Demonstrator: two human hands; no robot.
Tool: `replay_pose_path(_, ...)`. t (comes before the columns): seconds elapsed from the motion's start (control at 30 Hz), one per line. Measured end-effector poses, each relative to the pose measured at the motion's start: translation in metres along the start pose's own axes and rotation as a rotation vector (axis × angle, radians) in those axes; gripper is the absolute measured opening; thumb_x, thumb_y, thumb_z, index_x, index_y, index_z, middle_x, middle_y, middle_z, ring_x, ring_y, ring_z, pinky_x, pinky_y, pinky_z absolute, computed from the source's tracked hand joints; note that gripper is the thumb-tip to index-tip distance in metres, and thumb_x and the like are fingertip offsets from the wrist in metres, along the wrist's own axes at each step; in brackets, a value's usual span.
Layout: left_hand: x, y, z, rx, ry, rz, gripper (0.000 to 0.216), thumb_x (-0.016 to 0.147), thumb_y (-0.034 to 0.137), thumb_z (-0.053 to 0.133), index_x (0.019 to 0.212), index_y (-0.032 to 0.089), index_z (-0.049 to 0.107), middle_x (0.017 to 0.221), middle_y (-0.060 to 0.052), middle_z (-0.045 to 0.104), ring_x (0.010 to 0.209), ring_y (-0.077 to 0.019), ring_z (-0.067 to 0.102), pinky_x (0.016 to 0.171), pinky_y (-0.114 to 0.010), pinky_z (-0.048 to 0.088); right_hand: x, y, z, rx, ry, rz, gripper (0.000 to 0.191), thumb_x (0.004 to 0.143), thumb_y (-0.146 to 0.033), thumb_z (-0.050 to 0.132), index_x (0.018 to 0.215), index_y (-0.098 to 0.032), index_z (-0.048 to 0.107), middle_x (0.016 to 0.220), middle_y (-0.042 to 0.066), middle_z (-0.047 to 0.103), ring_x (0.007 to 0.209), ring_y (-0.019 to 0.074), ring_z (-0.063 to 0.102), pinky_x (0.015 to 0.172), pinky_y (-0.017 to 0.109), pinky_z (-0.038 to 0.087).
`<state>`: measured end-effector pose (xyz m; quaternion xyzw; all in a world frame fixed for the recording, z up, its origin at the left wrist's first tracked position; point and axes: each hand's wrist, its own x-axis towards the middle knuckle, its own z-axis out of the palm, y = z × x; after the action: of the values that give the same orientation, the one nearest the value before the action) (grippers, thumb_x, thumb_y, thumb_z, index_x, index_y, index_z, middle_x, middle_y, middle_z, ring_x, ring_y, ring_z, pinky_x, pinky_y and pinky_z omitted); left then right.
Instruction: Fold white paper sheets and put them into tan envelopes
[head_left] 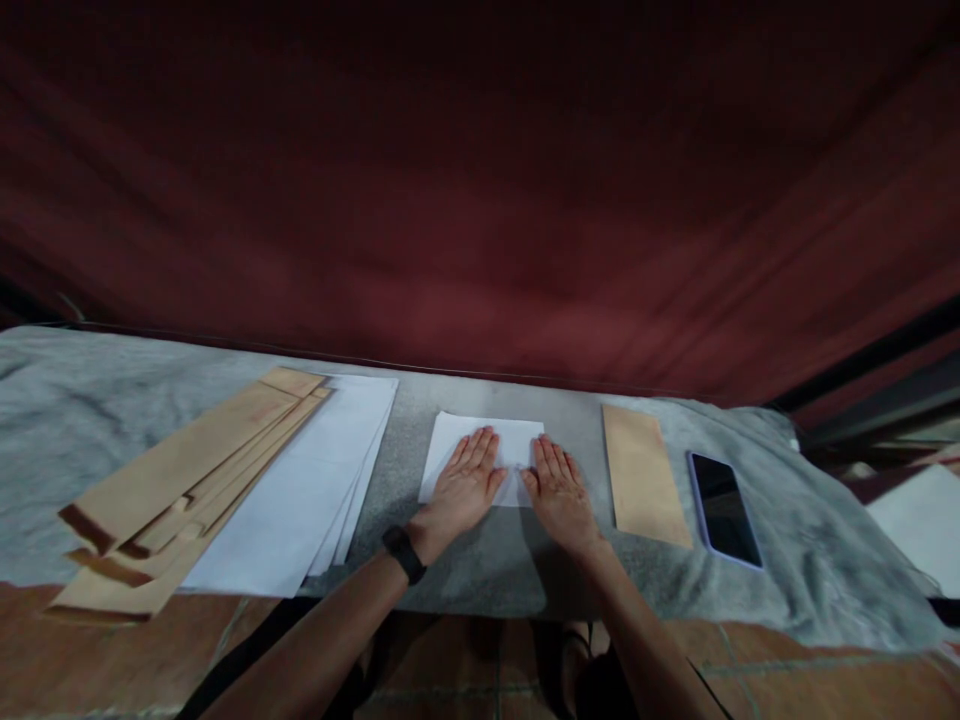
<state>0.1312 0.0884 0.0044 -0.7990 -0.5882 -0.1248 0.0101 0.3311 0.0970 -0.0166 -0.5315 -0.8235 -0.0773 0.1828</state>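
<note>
A small white sheet of paper [450, 440], which looks folded, lies flat on the grey cloth in front of me. My left hand [469, 480] rests palm down on its left half, fingers stretched out and pointing away from me. On the right side of the paper, my right hand [559, 490] lies flat too, its fingers straight and reaching past the paper's right edge. Neither hand grips anything. Both thumbs point inward over the paper, a little apart. The part of the paper under the palms is hidden.
Left of the paper are a stack of white sheets [300, 510] and several brown envelopes [195, 450], overhanging the front edge. One brown envelope [645, 475] lies at right, beside a phone [724, 508]. Grey cloth [517, 580] covers the surface; a dark red curtain [480, 200] hangs behind.
</note>
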Motion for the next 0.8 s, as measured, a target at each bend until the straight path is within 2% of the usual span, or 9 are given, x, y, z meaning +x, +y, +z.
replay_pose_path(0.17, 0.01, -0.003, 0.006, 0.019, -0.012, -0.03, 0.059, 0.106, 0.041, 0.026, 0.153, 0.009, 0.037, 0.159, -0.015, 0.04, 0.151, -0.0229, 0.031, 0.125, -0.045, 0.022, 0.001, -0.001, -0.001, -0.001, -0.012, 0.022, 0.053, 0.107, -0.036, 0.035, 0.151, -0.008, 0.044, 0.155, 0.016, 0.046, 0.141, 0.0279, 0.046, 0.117, 0.044, 0.033)
replay_pose_path(0.33, 0.023, -0.005, 0.006, 0.043, -0.018, -0.09, 0.062, 0.105, 0.043, 0.025, 0.153, 0.006, 0.037, 0.161, -0.017, 0.037, 0.153, -0.0252, 0.027, 0.125, -0.046, 0.021, 0.002, 0.0, 0.0, -0.011, 0.005, 0.005, 0.053, 0.107, -0.037, 0.034, 0.149, -0.007, 0.047, 0.153, 0.016, 0.049, 0.139, 0.0286, 0.048, 0.117, 0.045, 0.033)
replay_pose_path(0.5, 0.028, -0.005, 0.009, 0.049, -0.007, -0.119, 0.063, 0.105, 0.047, 0.026, 0.153, 0.009, 0.038, 0.16, -0.015, 0.038, 0.153, -0.0254, 0.027, 0.126, -0.048, 0.019, 0.003, 0.0, -0.004, 0.002, -0.032, 0.019, 0.051, 0.106, -0.034, 0.036, 0.15, -0.009, 0.046, 0.153, 0.015, 0.049, 0.141, 0.0278, 0.047, 0.117, 0.044, 0.034)
replay_pose_path(0.67, 0.026, -0.008, 0.01, 0.033, 0.002, -0.035, 0.06, 0.105, 0.046, 0.026, 0.154, 0.013, 0.037, 0.161, -0.013, 0.037, 0.153, -0.0248, 0.028, 0.126, -0.05, 0.018, 0.005, 0.005, -0.009, 0.029, -0.087, 0.011, 0.051, 0.106, -0.032, 0.036, 0.152, -0.011, 0.043, 0.155, 0.014, 0.047, 0.141, 0.027, 0.046, 0.117, 0.044, 0.034)
replay_pose_path(0.8, 0.02, -0.011, 0.007, 0.007, -0.015, 0.068, 0.059, 0.106, 0.044, 0.028, 0.154, 0.012, 0.037, 0.16, -0.014, 0.039, 0.152, -0.0229, 0.028, 0.127, -0.045, 0.019, 0.006, 0.009, -0.01, 0.044, -0.108, 0.0, 0.05, 0.106, -0.03, 0.035, 0.152, -0.012, 0.042, 0.156, 0.012, 0.047, 0.14, 0.0266, 0.047, 0.116, 0.044, 0.035)
